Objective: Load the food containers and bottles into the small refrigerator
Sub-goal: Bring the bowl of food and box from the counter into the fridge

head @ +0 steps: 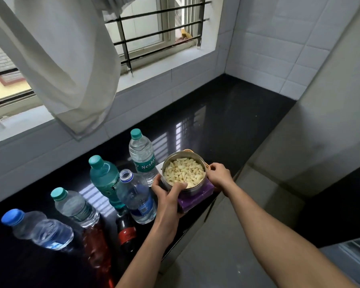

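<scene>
Seven bottles (142, 156) standing on tabletop (227, 113), unloaded; both hands (170, 194) clasping steel container (184, 173) at front edge.

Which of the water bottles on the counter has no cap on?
The clear bottle with the blue label, standing nearest the left hand. Its blue-ringed neck is open, while the other water bottles carry teal or blue caps.

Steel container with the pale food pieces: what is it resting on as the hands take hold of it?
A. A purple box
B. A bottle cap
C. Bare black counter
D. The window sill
A. The open steel container sits on top of a purple box at the counter's front edge, with the left hand and right hand on its sides.
</scene>
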A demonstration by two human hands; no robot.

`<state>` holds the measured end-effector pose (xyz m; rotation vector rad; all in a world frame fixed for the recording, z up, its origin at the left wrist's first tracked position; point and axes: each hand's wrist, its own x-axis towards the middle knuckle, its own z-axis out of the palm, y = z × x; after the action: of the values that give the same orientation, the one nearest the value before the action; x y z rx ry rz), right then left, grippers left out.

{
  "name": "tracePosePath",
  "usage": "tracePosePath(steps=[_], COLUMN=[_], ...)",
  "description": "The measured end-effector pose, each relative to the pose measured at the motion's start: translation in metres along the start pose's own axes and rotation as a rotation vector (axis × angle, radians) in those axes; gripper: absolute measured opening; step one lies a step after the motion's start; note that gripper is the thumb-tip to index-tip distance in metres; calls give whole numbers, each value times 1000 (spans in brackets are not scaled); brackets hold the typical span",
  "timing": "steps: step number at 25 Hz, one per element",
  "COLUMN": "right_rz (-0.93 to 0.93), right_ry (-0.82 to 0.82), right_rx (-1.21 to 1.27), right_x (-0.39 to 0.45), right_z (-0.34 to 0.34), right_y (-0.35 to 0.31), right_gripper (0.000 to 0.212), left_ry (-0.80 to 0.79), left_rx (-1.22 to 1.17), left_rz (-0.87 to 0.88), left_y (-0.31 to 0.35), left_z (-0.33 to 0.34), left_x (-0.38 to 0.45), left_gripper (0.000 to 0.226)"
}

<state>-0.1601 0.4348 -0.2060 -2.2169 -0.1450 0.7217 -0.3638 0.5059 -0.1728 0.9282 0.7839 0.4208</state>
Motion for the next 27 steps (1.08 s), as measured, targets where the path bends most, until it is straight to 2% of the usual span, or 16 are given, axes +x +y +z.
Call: tracePosePath(steps=[2,5,8,12,16,21,26,27], right_rz=[28,98,156,162,149,106,71,66], right_ry=[31,189,367,516,526,496,478,482], right_rx=[101,282,300,300,351,413,475,489], right_x=[12,15,3,-27,-55,-88,-114,-120], right_z=[7,-14,-56,-107,-131,-147,-175,-183], right_y=[14,45,84,123,145,143,151,155], right_gripper=[23,15,14,13,13,14,15,15], left_ry=[-12,-58,-52,18,90,298,451,491], left_rx=[14,22,39,79,265,478,440,439], left_rz=[-3,-24,-31,-96,-98,-44,-90,-49], left_y=[0,0,-1,-10,-50,-47,-43,-45], left_z=[-2,-1,12,31,23,41,60,67], left_x=[0,10,35,71,118,96,69,53], left_gripper=[85,85,83,97,116,88,102,100])
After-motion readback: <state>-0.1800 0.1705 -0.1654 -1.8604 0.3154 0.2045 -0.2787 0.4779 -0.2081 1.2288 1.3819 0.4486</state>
